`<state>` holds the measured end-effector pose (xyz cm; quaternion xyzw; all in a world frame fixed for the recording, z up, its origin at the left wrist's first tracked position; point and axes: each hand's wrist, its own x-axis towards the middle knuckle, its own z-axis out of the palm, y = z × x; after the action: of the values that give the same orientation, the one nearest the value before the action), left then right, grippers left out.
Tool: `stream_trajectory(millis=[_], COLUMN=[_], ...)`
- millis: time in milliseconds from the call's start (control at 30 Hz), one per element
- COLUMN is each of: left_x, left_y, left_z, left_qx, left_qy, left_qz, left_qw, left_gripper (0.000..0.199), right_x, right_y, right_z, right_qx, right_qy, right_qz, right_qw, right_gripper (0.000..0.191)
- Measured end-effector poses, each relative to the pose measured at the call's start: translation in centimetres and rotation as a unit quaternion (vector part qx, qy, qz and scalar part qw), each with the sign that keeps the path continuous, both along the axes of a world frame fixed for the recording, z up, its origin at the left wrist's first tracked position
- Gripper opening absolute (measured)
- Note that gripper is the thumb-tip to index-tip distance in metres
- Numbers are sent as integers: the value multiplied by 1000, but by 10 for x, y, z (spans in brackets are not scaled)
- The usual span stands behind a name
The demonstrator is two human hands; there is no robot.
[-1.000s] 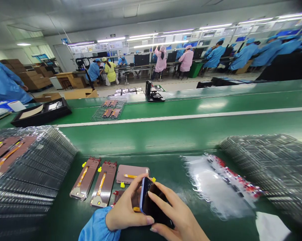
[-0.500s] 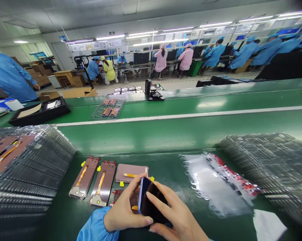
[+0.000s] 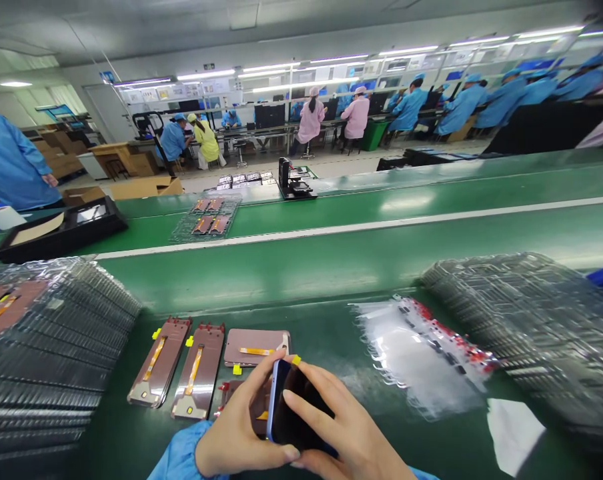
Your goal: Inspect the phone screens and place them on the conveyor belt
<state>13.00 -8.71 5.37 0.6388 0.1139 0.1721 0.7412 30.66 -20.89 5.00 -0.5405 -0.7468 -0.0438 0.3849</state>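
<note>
A smartphone-shaped unit with a blue edge and dark glossy face (image 3: 287, 427) is tilted between both hands. My left hand (image 3: 236, 427) wraps around its left side, thumb at the lower edge. My right hand (image 3: 356, 427) grips the right side, with one finger laid across the dark face. A yellow tab (image 3: 296, 360) sticks up at its top. Left of the hands lie brownish display panels with orange ribbon cables, two upright (image 3: 156, 367) (image 3: 197, 373) and one sideways (image 3: 254, 340). Another brownish panel (image 3: 229, 393) is partly hidden behind my left hand.
Stacked clear trays stand at left (image 3: 46, 360) and right (image 3: 511, 313). A pile of clear films with red tabs (image 3: 421, 360) and a white sheet (image 3: 514, 433) lie right of my hands. Beyond the green belt (image 3: 291, 267), several people (image 3: 309, 120) sit at benches.
The view has shifted slightly, so most things sit a little further left. Both hands keep hold of the phone-shaped unit in nearly the same pose. A blue object appears at the right edge.
</note>
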Motion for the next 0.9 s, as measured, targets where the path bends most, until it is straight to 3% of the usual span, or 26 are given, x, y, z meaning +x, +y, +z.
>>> stream_trajectory(millis=[333, 533, 633, 700, 800, 900], left_x=[5, 5, 7, 11, 15, 15], left_y=[0, 3, 6, 9, 19, 31], left_z=[10, 0, -6, -5, 3, 14], left_qx=[-25, -62, -109, -169, -239, -248], left_qy=[-43, -38, -26, 0, 43, 48], left_qz=[-11, -2, -8, 23, 106, 160], left_qw=[999, 997, 994, 985, 964, 954], left_gripper=[85, 93, 92, 77, 49, 33], right_x=[0, -1, -6, -7, -1, 9], right_y=[4, 2, 2, 2, 1, -2], right_z=[6, 7, 0, -5, -8, -6], right_qx=[35, -8, -21, -31, -111, -250], right_qy=[-13, -55, -3, 88, 296, 468], right_qz=[-4, -43, -69, -65, -33, 0], right_qw=[999, 998, 997, 994, 948, 847], right_gripper=[54, 66, 65, 78, 86, 59])
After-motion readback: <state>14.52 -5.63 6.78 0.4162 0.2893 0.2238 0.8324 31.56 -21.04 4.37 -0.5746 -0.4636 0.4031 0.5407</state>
